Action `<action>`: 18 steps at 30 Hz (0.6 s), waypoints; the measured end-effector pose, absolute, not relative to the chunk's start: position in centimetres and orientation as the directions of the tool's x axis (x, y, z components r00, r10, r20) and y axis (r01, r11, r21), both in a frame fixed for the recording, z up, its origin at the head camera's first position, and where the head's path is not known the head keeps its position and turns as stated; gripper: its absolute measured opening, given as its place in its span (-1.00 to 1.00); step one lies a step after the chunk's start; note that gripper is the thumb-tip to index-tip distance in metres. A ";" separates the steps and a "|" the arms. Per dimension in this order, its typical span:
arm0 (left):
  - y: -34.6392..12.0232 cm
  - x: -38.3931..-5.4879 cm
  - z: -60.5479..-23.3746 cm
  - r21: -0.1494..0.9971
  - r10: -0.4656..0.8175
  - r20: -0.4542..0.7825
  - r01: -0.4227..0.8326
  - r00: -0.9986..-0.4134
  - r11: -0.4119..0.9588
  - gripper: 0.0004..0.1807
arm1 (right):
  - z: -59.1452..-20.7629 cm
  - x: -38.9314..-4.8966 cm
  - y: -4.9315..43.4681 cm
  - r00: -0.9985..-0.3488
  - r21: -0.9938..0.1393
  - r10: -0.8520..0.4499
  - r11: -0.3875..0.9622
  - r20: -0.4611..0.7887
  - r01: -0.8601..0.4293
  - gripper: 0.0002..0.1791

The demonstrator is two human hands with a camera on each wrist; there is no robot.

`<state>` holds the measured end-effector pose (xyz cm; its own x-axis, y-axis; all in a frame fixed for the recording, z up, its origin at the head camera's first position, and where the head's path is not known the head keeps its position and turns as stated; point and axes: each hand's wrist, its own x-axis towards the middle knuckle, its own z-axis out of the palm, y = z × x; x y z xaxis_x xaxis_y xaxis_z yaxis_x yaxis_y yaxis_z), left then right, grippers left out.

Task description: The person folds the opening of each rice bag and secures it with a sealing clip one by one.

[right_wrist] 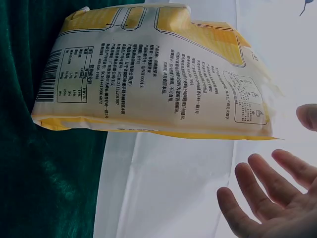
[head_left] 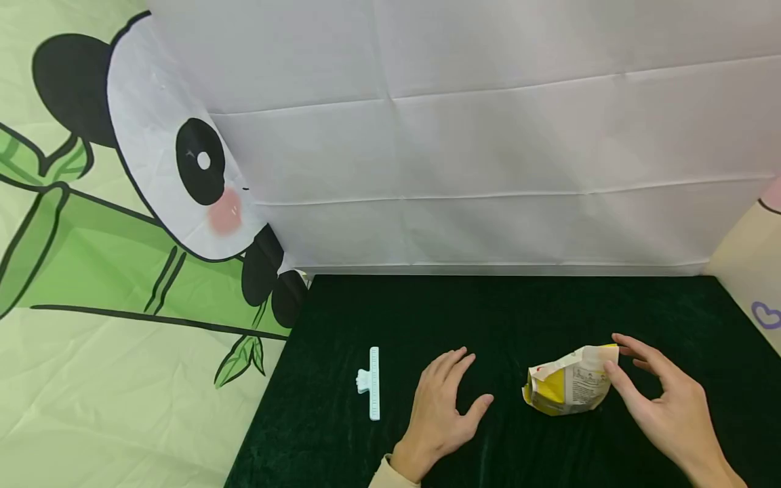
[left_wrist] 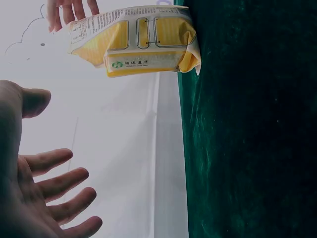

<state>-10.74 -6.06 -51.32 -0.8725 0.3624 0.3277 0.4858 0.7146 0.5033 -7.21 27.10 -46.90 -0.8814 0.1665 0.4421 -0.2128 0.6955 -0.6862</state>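
A yellow and white food bag (head_left: 573,381) with printed text and a barcode stands on the dark green cloth, its top crumpled. My right hand (head_left: 665,400) is just right of its upper end, thumb and fingers spread; in the right wrist view the fingers (right_wrist: 262,183) are apart from the bag (right_wrist: 163,74). Left of the bag, my left hand (head_left: 439,410) hovers with loosely spread fingers and holds nothing. Farther left lies a pale blue bag clip (head_left: 375,386) with a long bar and a small grip tab.
Dark green cloth (head_left: 488,312) covers the table. Behind it hangs a creased white sheet (head_left: 488,149). At the left is a green curtain (head_left: 61,393) printed with a panda (head_left: 165,135) and bamboo. A patterned cloth (head_left: 750,271) borders the right side.
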 end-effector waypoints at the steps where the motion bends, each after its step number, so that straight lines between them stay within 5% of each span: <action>1: -6.0 -10.7 -51.3 0.504 0.366 0.321 0.485 -0.873 0.714 -0.34 | -46.9 -7.2 27.1 -0.884 -0.687 0.166 0.696 0.437 -0.209 -0.42; 18: -5.4 -10.5 -51.3 0.486 0.392 0.312 0.500 -0.866 0.717 -0.36 | -47.3 -7.4 26.9 -0.876 -0.692 0.169 0.686 0.452 -0.225 -0.45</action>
<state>-10.54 -5.44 -51.35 -0.8655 0.3921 0.3116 0.4998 0.7167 0.4863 -7.36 26.91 -47.31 -0.8760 0.1687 0.4519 -0.2249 0.6860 -0.6920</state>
